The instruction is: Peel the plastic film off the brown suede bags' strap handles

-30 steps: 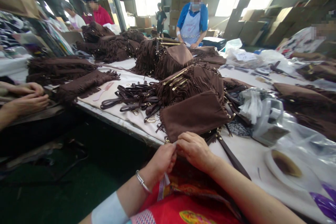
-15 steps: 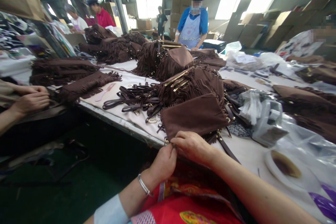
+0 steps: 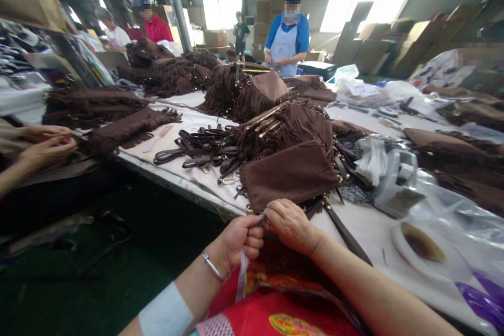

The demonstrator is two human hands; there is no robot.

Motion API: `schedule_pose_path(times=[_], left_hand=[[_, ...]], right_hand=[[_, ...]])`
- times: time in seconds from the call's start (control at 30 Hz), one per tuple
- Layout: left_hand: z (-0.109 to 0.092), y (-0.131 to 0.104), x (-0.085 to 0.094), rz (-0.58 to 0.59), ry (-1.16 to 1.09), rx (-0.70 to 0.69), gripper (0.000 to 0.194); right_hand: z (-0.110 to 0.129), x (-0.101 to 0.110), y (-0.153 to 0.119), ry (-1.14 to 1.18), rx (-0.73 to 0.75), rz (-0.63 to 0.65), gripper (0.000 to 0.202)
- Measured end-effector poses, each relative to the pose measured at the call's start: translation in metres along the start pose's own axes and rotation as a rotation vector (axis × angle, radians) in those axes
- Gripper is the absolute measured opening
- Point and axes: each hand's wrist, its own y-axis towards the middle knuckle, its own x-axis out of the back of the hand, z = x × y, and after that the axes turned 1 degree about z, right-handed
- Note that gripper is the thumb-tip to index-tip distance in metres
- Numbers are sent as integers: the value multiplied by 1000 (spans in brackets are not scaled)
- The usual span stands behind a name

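In front of me a dark brown fringed bag point(image 3: 289, 176) lies flat on the table, with small gold metal fittings at its corners. At its near left corner my left hand point(image 3: 240, 241) is closed, thumb pressed on the curled fingers. My right hand point(image 3: 291, 226) meets it there, fingertips pinched together against the left thumb. Whatever small piece sits between the fingertips is hidden. A pale striped strip point(image 3: 243, 273) runs down below my left hand; whether it is gripped I cannot tell. Behind the bag more fringed bags with gold bars point(image 3: 271, 126) are heaped.
Dark straps with clasps point(image 3: 205, 149) and a pink comb point(image 3: 155, 139) lie to the left. Clear plastic bags point(image 3: 397, 178) and a white roll point(image 3: 421, 247) stand right. A co-worker's hands point(image 3: 49, 149) are at the left; another person point(image 3: 285, 37) stands across the table.
My left hand has turned, now showing its curled fingers, and dropped slightly. My right fingers have drawn in closer. The person across the table has raised their hands from it.
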Motion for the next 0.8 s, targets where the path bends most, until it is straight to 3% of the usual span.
schedule_pose_path(times=[0.07, 0.2, 0.3, 0.4, 0.53, 0.67, 0.8], left_hand=[[-2, 0, -1, 21, -48, 12, 32], [9, 6, -3, -131, 51, -119, 29], [20, 10, -2, -188, 177, -254, 28], [27, 13, -2, -253, 289, -319, 31], [29, 12, -10, -299, 335, -361, 33], [30, 7, -16, -329, 433, -422, 35], [33, 4, -13, -342, 671, -535, 37]], right_hand=[[0, 0, -2, 10, 19, -28, 14], [4, 0, -15, 98, 7, -49, 18], [1, 3, -30, 183, -112, -150, 25], [-15, 14, -38, 100, -304, -236, 29], [-42, 30, -28, -115, -431, -46, 56], [-49, 30, -8, -165, -370, 112, 80], [-42, 18, 7, -211, -271, 135, 71]])
